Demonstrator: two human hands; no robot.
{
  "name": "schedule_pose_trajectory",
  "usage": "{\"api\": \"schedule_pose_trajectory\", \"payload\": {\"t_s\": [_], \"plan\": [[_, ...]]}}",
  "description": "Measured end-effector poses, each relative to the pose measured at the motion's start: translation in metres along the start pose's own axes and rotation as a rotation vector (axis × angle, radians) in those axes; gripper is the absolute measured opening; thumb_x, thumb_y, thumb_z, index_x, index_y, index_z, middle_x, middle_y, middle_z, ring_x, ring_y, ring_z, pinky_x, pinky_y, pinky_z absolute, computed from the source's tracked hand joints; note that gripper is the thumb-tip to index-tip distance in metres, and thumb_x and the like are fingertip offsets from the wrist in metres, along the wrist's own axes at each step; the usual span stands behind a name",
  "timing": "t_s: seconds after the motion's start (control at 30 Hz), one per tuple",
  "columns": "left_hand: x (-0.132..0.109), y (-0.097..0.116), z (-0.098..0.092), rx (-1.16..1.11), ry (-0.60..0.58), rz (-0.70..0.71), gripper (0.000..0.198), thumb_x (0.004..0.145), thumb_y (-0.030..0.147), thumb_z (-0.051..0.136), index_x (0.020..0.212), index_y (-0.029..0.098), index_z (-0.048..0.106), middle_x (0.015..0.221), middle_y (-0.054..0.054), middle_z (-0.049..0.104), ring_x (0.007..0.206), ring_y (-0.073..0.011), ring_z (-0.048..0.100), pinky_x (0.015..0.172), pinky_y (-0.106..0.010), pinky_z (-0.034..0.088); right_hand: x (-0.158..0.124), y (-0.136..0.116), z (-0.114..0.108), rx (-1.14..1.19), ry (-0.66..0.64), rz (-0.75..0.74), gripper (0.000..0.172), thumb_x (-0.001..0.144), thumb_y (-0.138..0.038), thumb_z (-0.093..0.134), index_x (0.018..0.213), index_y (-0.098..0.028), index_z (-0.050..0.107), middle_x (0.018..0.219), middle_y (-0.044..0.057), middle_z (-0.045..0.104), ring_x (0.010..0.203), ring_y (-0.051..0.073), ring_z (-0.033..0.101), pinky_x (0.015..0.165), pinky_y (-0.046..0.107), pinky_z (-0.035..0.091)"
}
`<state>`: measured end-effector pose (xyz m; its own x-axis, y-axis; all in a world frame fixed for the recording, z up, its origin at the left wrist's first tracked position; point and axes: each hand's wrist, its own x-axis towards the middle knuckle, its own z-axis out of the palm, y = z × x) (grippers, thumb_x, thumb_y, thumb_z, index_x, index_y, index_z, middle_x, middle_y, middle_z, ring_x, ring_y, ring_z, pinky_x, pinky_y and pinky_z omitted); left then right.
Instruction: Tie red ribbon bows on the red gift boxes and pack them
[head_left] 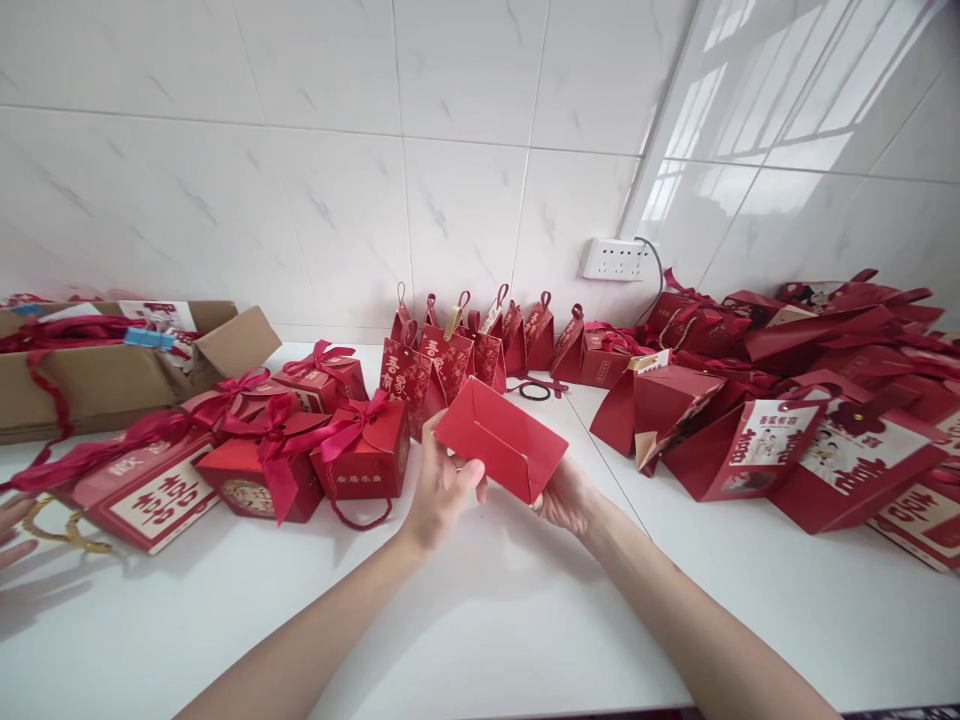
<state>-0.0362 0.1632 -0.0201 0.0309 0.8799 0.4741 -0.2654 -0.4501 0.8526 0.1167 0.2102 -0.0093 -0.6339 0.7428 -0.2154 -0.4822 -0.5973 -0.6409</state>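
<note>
A plain red box (501, 437) is held up over the white table, its folded, interlocked bottom flaps facing the camera. My left hand (442, 485) grips its left end, the thumb lying on the lower edge. At the lower right, my right hand (568, 497) holds the box from behind, with most of its fingers hidden. Small red bags with loop handles (448, 362) stand just behind the box. To the left of my left hand sits a red box with a ribbon bow and rope handle (365, 455).
More ribboned boxes (259, 480) and an open cardboard carton (97, 385) are on the left. Another person's hand (13, 530) shows at the left edge. Red boxes (847, 450) pile up on the right. A black ring (535, 392) lies behind; a power strip (616, 260) is on the wall.
</note>
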Motion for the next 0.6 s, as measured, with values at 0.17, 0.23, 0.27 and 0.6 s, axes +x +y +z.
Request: {"api": "schedule_pose_trajectory", "payload": {"t_s": [0.17,0.23,0.27,0.6], "plan": [[0.0,-0.009,-0.009,0.017,0.009,0.075,0.049,0.083,0.048,0.054,0.124,0.025,0.038,0.095,-0.004,0.061,0.083,-0.0195,0.062,0.075,-0.038,0.052,0.0,-0.002,0.001,-0.031,0.098,-0.075,0.021,0.087,-0.035,0.05,0.09,-0.017,0.059,0.07,0.002,0.068,0.057,0.014,0.064,0.049,0.022,0.052],[0.001,-0.009,-0.012,0.053,-0.016,0.104,0.053,0.084,0.055,0.049,0.126,0.024,0.042,0.107,-0.007,0.061,0.106,-0.0266,0.058,0.095,-0.046,0.046,0.001,-0.005,0.002,-0.013,0.191,-0.172,0.02,0.086,-0.035,0.051,0.09,-0.019,0.061,0.078,0.002,0.07,0.067,0.016,0.066,0.062,0.026,0.054],[0.001,-0.008,-0.012,0.105,-0.051,0.125,0.055,0.084,0.056,0.048,0.127,0.024,0.043,0.112,-0.008,0.059,0.113,-0.0291,0.054,0.1,-0.049,0.041,0.002,-0.007,0.002,0.0,0.225,-0.226,0.019,0.085,-0.035,0.052,0.09,-0.02,0.061,0.082,0.002,0.07,0.072,0.016,0.066,0.067,0.027,0.054],[0.0,-0.003,-0.01,0.651,-0.413,0.514,0.069,0.071,0.027,0.059,0.136,0.022,0.037,0.126,-0.014,0.051,0.115,-0.032,0.051,0.091,-0.047,0.048,0.003,-0.014,-0.015,-0.095,0.079,-0.443,0.013,0.066,-0.029,0.067,0.077,-0.024,0.062,0.08,-0.003,0.067,0.075,0.019,0.062,0.077,0.034,0.05]]}}
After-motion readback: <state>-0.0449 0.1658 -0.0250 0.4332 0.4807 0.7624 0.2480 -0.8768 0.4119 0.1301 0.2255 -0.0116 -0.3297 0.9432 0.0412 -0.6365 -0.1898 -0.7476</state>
